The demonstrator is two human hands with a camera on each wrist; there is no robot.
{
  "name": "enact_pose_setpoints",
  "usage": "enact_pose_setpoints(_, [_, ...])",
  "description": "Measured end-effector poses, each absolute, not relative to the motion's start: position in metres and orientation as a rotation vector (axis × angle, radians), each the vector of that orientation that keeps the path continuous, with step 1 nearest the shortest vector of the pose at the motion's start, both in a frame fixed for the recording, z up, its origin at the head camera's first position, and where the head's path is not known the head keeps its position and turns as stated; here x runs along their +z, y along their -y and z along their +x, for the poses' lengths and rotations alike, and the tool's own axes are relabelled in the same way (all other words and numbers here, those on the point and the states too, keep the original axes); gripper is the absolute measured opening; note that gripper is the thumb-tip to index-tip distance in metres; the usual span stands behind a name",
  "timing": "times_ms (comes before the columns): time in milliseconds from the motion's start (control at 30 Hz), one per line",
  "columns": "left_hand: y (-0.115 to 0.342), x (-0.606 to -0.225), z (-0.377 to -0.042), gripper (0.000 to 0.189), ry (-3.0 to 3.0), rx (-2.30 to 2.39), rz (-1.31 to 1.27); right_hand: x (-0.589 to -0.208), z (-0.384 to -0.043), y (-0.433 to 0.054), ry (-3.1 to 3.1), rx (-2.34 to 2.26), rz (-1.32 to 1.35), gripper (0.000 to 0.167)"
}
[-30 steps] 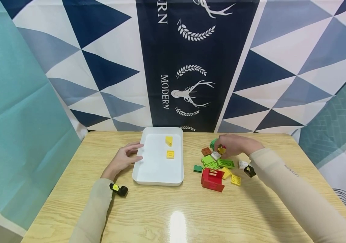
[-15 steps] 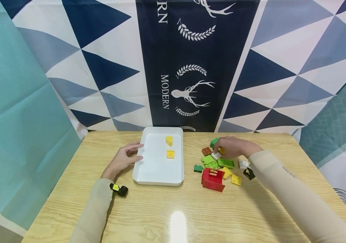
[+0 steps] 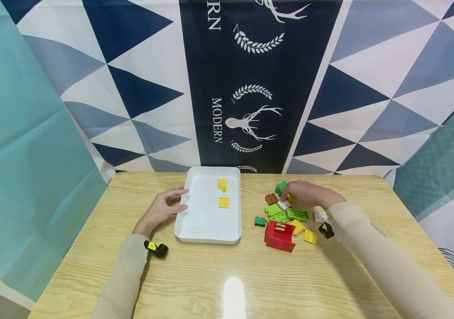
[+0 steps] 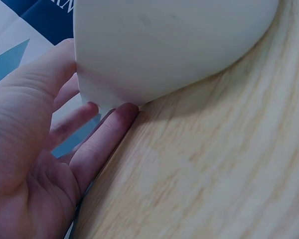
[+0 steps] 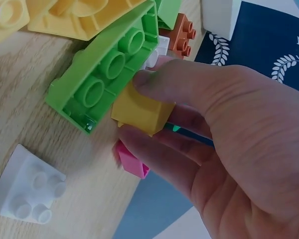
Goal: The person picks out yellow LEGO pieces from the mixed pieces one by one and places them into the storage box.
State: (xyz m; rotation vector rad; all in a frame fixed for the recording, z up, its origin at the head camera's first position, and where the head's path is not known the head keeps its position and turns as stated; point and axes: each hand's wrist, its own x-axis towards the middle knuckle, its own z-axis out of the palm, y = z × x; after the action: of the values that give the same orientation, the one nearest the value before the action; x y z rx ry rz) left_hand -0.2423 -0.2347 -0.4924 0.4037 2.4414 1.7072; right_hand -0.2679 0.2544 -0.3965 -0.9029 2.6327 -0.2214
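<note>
My left hand (image 3: pixel 163 208) rests at the left edge of a white tray (image 3: pixel 207 226), thumb and fingers spread and touching its wall. In the left wrist view, the fingers (image 4: pixel 104 134) meet the tray's outer wall (image 4: pixel 154 55). Two yellow bricks, one sloped (image 3: pixel 222 184) and one square (image 3: pixel 223 202), lie in the tray. At the loose pile, my right hand (image 3: pixel 308 194) pinches a yellow brick (image 5: pixel 142 112) between thumb and fingers. Beside that brick lie a long lime-green brick (image 5: pixel 107 69), a pink brick (image 5: pixel 133 160) and a white brick (image 5: pixel 30 191).
Around the pile sit a red house-shaped piece (image 3: pixel 279 238), a brown brick (image 3: pixel 271 198), a dark green brick (image 3: pixel 260 221) and a flat yellow brick (image 3: pixel 310 236). A patterned cloth (image 3: pixel 246 79) hangs behind the wooden table (image 3: pixel 187 279).
The right hand lowers slightly and stays over the pile around the yellow brick. The left hand, the tray and the bricks in it look unmoved.
</note>
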Motion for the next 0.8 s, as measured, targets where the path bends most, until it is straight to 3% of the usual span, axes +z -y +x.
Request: enact_pose_setpoints(800, [0.2338, -0.4923, -0.2417, 0.058, -2.434, 1.718, 0.399, -0.3967, -0.2687, -0.2555, -2.646, -0.212, -0.879, 0.027])
